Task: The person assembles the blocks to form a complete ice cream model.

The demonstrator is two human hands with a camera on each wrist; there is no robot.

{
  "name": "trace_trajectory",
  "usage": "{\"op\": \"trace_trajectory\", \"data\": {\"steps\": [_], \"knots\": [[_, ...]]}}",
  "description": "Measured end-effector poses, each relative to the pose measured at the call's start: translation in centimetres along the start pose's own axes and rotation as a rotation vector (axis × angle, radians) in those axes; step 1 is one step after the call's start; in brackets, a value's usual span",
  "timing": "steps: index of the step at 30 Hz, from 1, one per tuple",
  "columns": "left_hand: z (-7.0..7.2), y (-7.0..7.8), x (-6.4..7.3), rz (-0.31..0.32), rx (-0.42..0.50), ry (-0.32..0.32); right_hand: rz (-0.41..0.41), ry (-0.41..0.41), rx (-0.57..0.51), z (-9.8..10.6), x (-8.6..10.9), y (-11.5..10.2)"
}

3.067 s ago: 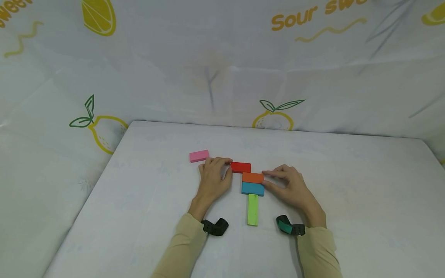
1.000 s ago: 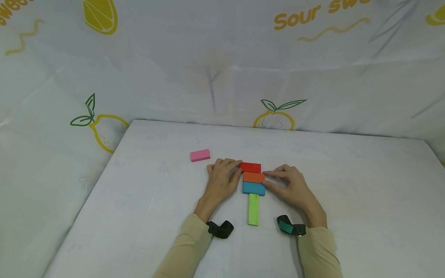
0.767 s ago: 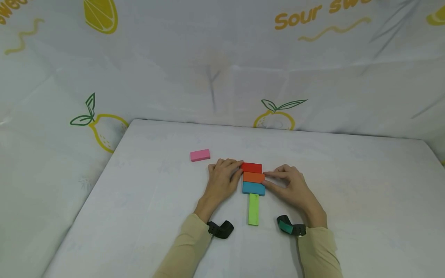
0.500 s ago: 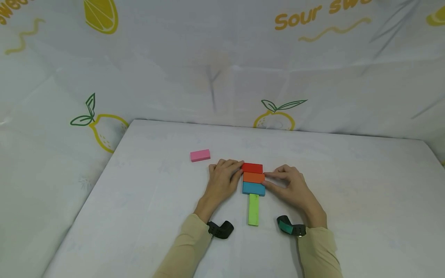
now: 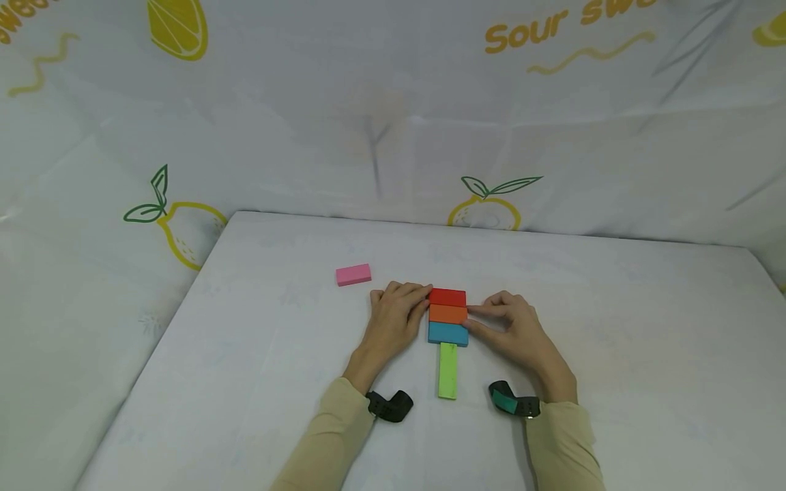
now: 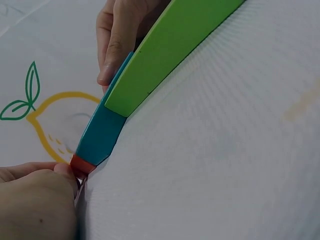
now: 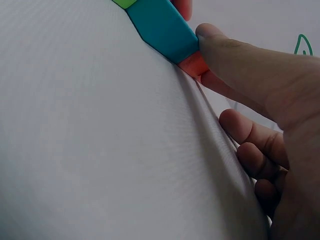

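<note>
Flat rectangular blocks lie in a column: a red block (image 5: 447, 297) farthest, then an orange block (image 5: 448, 314) and a blue block (image 5: 447, 333) lying crosswise, and a lime-green block (image 5: 448, 370) pointing lengthwise towards the person. With thumb and index finger, the left hand (image 5: 395, 319) pinches the red block's left end. On the other side, the right hand (image 5: 512, 329) pinches the orange block's right end; its thumb also lies near the blue block's corner. In the right wrist view, the right thumb (image 7: 215, 42) touches the orange block (image 7: 194, 65). The red block is hidden there.
A pink block (image 5: 353, 275) lies apart, behind and left of the left hand. All the blocks rest on a white-covered table (image 5: 645, 354). A white cloth (image 5: 295, 123) with lemon prints hangs behind the table's far edge.
The left hand has slid the red block to the right, from offset to lined up behind the orange block. The right hand and the other blocks have stayed nearly in place.
</note>
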State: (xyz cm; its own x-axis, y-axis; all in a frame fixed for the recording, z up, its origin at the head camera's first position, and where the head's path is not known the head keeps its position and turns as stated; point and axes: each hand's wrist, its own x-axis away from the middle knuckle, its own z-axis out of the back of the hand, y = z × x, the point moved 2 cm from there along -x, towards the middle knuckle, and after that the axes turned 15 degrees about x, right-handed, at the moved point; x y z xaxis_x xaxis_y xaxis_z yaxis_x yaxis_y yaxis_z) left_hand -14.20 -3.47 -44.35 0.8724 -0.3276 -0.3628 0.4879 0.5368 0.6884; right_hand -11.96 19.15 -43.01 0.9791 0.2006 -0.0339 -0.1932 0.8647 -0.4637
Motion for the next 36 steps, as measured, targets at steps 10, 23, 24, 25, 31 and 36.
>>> {"op": "trace_trajectory", "data": {"steps": [10,23,24,25,31,36], "knots": [[-0.01,0.02,0.0,0.005,0.001,-0.015,0.008,0.013,-0.027,-0.16,0.04,0.14],[-0.12,-0.12,-0.05,0.008,-0.03,-0.015,0.015,0.017,-0.053,-0.14,0.07,0.12],[-0.11,-0.15,-0.04,0.01,-0.031,-0.015,0.014,0.017,-0.053,-0.14,0.06,0.11],[-0.1,-0.16,-0.04,0.01,-0.032,-0.015,0.013,0.016,-0.053,-0.15,0.06,0.11],[-0.02,-0.1,-0.04,0.003,-0.022,-0.016,0.01,0.02,-0.036,-0.18,0.01,0.08],[0.0,-0.07,-0.06,0.002,-0.02,-0.011,0.002,0.021,-0.027,-0.19,0.0,0.11]]}}
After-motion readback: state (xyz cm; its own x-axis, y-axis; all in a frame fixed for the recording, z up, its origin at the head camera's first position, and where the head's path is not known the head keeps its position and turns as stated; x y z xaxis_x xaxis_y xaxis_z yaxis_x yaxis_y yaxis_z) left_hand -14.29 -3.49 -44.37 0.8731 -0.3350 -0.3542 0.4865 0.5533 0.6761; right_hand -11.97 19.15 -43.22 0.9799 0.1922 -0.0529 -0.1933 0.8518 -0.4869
